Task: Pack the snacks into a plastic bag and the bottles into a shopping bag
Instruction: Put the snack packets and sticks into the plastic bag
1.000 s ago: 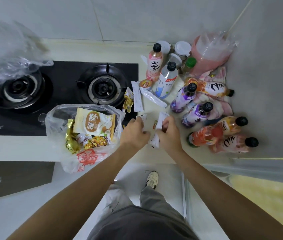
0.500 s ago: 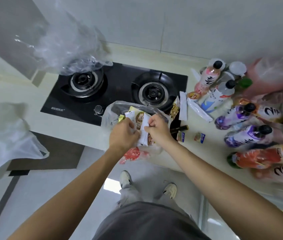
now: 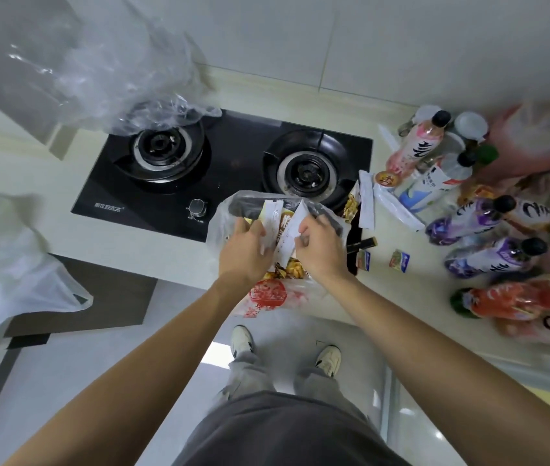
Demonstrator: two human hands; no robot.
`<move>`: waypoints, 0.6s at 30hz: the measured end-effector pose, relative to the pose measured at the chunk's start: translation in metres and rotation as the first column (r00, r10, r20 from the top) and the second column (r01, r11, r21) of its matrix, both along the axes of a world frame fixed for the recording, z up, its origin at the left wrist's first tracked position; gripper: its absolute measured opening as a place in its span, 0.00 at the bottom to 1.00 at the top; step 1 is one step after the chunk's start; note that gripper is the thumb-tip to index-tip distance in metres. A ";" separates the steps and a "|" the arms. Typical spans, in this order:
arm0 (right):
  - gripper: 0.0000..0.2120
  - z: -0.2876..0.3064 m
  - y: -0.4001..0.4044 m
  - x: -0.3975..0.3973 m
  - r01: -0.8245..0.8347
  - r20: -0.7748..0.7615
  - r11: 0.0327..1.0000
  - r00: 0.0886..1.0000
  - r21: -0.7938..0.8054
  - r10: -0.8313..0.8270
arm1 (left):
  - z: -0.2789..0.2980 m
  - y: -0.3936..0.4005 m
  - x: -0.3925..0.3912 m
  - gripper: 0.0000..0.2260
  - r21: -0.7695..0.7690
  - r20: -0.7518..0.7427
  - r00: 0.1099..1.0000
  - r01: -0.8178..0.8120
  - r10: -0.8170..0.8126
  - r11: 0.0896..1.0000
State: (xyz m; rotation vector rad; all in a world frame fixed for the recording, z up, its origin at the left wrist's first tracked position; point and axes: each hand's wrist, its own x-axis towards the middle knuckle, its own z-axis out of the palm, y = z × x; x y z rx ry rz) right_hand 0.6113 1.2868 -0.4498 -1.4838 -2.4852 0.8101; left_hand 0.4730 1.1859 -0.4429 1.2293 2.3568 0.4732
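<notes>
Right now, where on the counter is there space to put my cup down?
The counter is bare left of the stove. A smaller free patch lies between the two little packets and the counter's front edge. The right side is crowded with bottles, and the plastic bag fills the middle.

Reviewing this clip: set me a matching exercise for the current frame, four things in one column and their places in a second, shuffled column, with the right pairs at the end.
Things
1. white sachets
2. clear plastic bag of snacks
3. two small square packets
4. purple-label bottles

Places
A. lying on their sides on the counter, right of the stove
B. loose on the counter, right of the snack bag
C. at the counter's front edge, partly on the stove
D. pinched by the left hand and right hand over the bag's mouth

Pairs: 1-D, 2-C, 3-B, 4-A
</notes>
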 end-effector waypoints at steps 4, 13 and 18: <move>0.05 0.011 -0.005 0.017 -0.079 -0.011 0.989 0.997 0.122 0.081 | 0.012 -0.003 0.008 0.14 0.021 -0.081 0.994 0.079 -0.077 0.997; 0.12 0.021 0.013 0.098 -0.065 0.026 0.932 0.998 0.357 0.060 | 0.030 0.028 0.077 0.12 0.122 -0.295 0.907 0.349 -0.302 0.929; 0.14 0.004 0.030 0.160 -0.117 0.177 0.942 0.982 0.314 0.063 | 0.012 0.053 0.135 0.15 0.110 -0.316 0.821 0.529 -0.475 0.841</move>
